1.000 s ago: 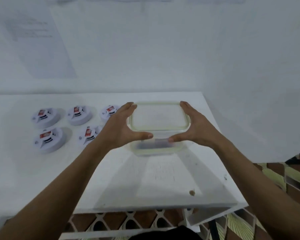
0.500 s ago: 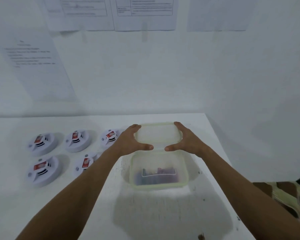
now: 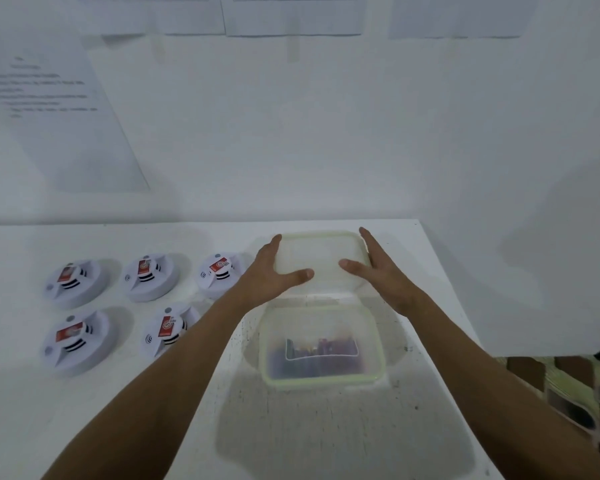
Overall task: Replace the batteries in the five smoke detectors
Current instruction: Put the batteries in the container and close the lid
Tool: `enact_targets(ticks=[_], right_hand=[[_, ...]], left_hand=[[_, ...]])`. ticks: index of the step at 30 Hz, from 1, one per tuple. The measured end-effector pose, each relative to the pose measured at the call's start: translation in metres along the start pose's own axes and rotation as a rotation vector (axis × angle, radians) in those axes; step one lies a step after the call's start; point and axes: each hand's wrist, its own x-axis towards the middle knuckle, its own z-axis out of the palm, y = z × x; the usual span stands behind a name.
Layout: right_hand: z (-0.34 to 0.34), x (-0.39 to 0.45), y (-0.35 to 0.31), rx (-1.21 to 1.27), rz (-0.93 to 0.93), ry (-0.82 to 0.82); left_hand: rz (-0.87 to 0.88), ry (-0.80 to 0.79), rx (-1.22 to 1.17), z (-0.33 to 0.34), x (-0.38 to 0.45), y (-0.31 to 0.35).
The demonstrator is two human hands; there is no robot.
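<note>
Five smoke detectors laid out on the left of the white tabletop in two rows, three behind and two in front, each face up with a red label showing, well apart from the box so as to leave working room. Both hands on the lid of a clear container, held at the far side of the tabletop just behind the open box: left hand along the lid's left edge, fingers fairly straight beyond the rim and thumb lying across the near part of the top; right hand mirroring it on the right edge, thumb likewise pointing inward. Gripped lightly from the two sides, probably to keep the flat lid level while setting it out of the way. Cannot tell whether the lid rests on the tabletop or hangs a little above it. Inside the open box, dark reddish and purplish items blurred by the plastic wall, most likely the fresh batteries. Judged an early step: supply box uncovered, no detector opened yet. Printed sheets on the wall behind, text too blurred to read
</note>
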Motion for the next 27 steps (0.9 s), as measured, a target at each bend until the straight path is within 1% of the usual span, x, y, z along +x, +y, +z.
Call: enact_targets(ticks=[3, 6, 8, 10, 13, 15, 17, 19, 23, 27], right_hand=[[0.004, 0.001, 0.006, -0.023, 0.018, 0.005], [0.003, 0.002, 0.011, -0.114, 0.022, -0.003], [-0.003, 0.004, 0.009, -0.239, -0.005, -0.003], [-0.011, 0.008, -0.001, -0.345, -0.050, -0.017], [-0.016, 0.022, -0.020, -0.467, -0.061, -0.112], [-0.014, 0.032, -0.029, -0.544, -0.033, -0.194], [-0.011, 0.040, -0.030, -0.598, -0.018, -0.239], [-0.010, 0.043, -0.028, -0.627, -0.026, -0.247], [-0.009, 0.044, -0.021, -0.591, -0.057, -0.229], [-0.008, 0.046, -0.017, -0.583, -0.071, -0.222]], left_hand=[[-0.040, -0.007, -0.032, 0.006, 0.003, -0.002], [-0.033, -0.010, 0.015, 0.007, 0.004, -0.003], [0.005, -0.004, 0.125, 0.001, 0.005, 0.001], [0.057, -0.034, 0.278, -0.010, 0.008, 0.010], [0.103, -0.171, 0.521, -0.023, 0.023, 0.024], [0.105, -0.255, 0.590, -0.026, 0.033, 0.031], [0.095, -0.307, 0.628, -0.026, 0.040, 0.036], [0.096, -0.318, 0.652, -0.023, 0.043, 0.036], [0.147, -0.270, 0.598, -0.016, 0.042, 0.028], [0.178, -0.259, 0.621, -0.013, 0.043, 0.026]])
